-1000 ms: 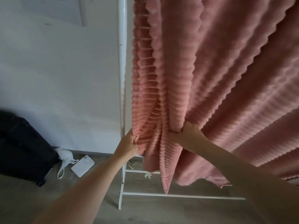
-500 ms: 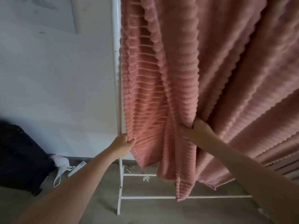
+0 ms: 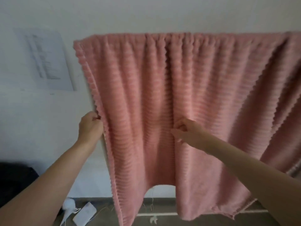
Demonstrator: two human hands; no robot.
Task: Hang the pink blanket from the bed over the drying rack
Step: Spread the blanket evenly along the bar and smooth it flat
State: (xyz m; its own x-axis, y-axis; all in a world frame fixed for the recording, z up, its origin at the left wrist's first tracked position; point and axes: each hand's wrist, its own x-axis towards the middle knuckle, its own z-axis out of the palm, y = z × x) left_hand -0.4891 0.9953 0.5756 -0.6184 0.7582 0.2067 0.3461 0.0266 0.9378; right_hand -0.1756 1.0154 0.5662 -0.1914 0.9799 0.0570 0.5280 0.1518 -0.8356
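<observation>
The pink ribbed blanket [image 3: 187, 95] hangs over the top bar of a white drying rack, whose left post [image 3: 103, 145] and bottom bar [image 3: 156, 214] show at the blanket's edges. It falls in folds almost to the floor and hides the top bar. My left hand [image 3: 89, 127] pinches the blanket's left edge at mid height, beside the post. My right hand [image 3: 187, 130] pinches a fold of the blanket near its middle, at about the same height as the left hand.
A white wall stands right behind the rack, with a printed sheet [image 3: 45, 59] taped at the upper left. On the floor at the lower left lie a white face mask [image 3: 70, 207] and a flat white device [image 3: 84, 216]. A dark object [image 3: 14, 181] sits at the far left.
The view has tilted up, so the blanket's top edge on the rack now shows. Both hands have risen and spread apart, and the bunched left part of the blanket is drawn out flatter.
</observation>
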